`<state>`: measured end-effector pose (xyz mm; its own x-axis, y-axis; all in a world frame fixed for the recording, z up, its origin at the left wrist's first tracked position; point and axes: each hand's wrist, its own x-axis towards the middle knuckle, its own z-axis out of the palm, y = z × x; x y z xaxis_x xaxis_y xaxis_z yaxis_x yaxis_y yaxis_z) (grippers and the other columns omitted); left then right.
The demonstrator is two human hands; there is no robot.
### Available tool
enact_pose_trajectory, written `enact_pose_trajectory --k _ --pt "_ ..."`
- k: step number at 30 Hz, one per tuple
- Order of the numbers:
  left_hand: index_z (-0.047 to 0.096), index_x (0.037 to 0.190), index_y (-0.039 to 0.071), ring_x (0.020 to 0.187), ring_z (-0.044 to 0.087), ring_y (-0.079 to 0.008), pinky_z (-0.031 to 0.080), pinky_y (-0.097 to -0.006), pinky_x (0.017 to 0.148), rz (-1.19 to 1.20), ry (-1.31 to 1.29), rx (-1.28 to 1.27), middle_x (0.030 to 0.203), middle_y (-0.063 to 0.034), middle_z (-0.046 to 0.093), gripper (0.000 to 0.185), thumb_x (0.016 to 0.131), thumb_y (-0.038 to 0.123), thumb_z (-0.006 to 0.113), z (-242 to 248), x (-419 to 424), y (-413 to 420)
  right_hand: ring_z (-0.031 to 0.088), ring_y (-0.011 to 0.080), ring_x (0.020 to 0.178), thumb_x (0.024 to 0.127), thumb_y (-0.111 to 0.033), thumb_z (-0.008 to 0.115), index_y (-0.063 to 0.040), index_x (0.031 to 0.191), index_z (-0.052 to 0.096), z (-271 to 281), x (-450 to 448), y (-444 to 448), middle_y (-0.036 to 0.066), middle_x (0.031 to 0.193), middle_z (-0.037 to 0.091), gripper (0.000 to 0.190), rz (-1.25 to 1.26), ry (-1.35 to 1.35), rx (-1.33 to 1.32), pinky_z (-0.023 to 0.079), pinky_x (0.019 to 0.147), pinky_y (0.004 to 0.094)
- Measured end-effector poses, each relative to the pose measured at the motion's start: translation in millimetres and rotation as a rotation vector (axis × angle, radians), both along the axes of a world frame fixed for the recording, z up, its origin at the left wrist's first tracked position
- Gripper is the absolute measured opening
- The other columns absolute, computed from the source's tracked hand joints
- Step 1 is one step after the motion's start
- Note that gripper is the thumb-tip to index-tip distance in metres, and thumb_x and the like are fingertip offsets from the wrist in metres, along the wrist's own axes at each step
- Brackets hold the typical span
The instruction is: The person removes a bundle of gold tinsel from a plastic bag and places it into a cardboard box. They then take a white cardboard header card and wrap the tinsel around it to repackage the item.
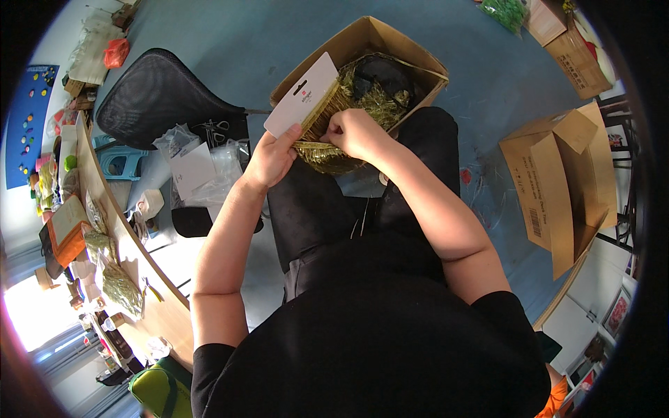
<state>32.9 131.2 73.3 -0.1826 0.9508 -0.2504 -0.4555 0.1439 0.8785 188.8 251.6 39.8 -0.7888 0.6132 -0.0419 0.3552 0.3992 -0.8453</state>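
My left hand (274, 159) grips a white header card (297, 102) with a hang slot and some printing, its thumb on the card's lower edge. Golden-olive tinsel fringe (323, 114) runs along the card's side. My right hand (360, 133) has its fingers curled in at the fringe's gold edge band, seemingly pinching it; the fingertips are partly hidden. More of the tinsel hangs in a loop (329, 161) below both hands, over my lap. Just beyond, an open cardboard box (405, 47) contains loose gold tinsel (384, 107) and something black (373, 73).
A black mesh chair (172, 99) stands at left, with clear plastic bags, another white card (193, 170) and scissors (217, 130) on its seat. A wooden table (136, 271) carries bagged tinsel (120, 285) and pliers (151, 290). Another open carton (538, 193) is at right.
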Motion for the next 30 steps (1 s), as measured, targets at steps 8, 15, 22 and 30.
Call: enact_pose_trajectory --k 8,15,22,30 --pt "0.045 0.136 -0.002 0.113 0.051 -0.0127 0.043 -0.0271 0.089 0.127 0.191 -0.141 0.127 -0.0080 0.056 0.039 0.103 0.019 0.046 9 1 3 0.067 0.0296 0.073 0.088 -0.016 0.068 0.004 0.093 0.057 17 23 -17 0.018 0.081 0.067 0.023 -0.193 0.132 -0.014 0.050 0.067 0.0365" --pt "0.044 0.138 -0.001 0.115 0.053 -0.0193 0.041 -0.0331 0.096 0.197 0.399 -0.156 0.127 -0.0085 0.058 0.041 0.102 0.019 0.046 -16 -9 6 0.064 0.0307 0.074 0.083 -0.010 0.070 0.000 0.087 0.063 37 37 -44 0.013 0.081 0.063 0.013 -0.072 0.175 0.182 0.051 0.066 0.0366" --pt "0.041 0.139 -0.003 0.122 0.052 -0.0331 0.038 -0.0347 0.103 -0.028 0.984 -0.029 0.132 -0.0219 0.054 0.042 0.101 0.013 0.040 -27 -23 3 0.064 0.0275 0.082 0.083 -0.008 0.066 -0.002 0.081 0.061 70 32 -47 0.009 0.101 0.063 0.009 0.044 0.214 0.501 0.053 0.071 0.0383" --pt "0.039 0.141 -0.003 0.128 0.048 -0.0346 0.036 -0.0372 0.106 -0.151 1.041 0.014 0.134 -0.0242 0.052 0.042 0.100 0.010 0.040 -8 -14 0 0.060 0.0349 0.067 0.095 -0.009 0.053 0.000 0.095 0.038 49 11 -11 0.017 0.073 0.058 0.017 0.257 0.161 -0.006 0.049 0.066 0.0430"
